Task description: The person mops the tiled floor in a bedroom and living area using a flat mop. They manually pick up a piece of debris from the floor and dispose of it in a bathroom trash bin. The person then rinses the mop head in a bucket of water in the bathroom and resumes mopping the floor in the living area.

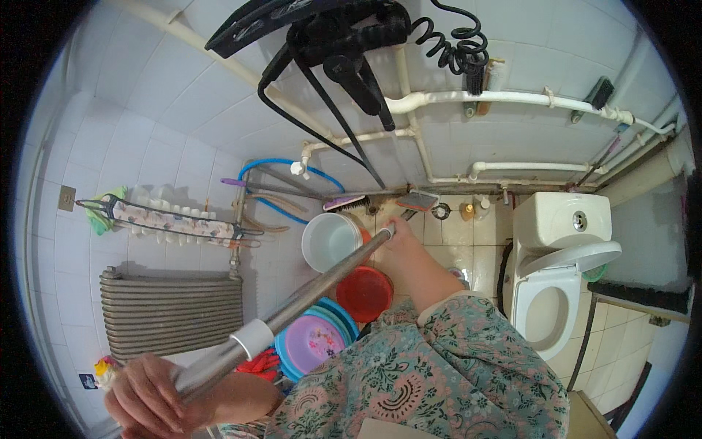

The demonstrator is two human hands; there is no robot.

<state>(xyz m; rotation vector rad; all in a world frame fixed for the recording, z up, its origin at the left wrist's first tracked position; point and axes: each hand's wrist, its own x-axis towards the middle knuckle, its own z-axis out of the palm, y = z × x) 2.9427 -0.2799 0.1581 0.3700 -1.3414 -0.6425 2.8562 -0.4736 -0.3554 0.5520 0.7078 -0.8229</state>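
A long silver metal pole (303,293) runs slantwise across the view, from the lower left up to the middle. It has a white plastic collar (251,339) partway along. My left hand (157,399) is wrapped round its near, thicker stretch. Farther up, my right hand (399,234) grips the pole beside a second pale collar. Just past the right hand, a flat grey and orange tool head (418,200) rests at the floor by the wall; I cannot tell whether it joins the pole. A white bucket (327,241) stands beneath the pole.
A red basin (364,294) and stacked blue and purple basins (313,344) sit below. At the right is a toilet (548,307) with its lid up. A radiator (172,311) lines the left wall. A black folded rack (340,44) juts in overhead, near white wall pipes (504,96).
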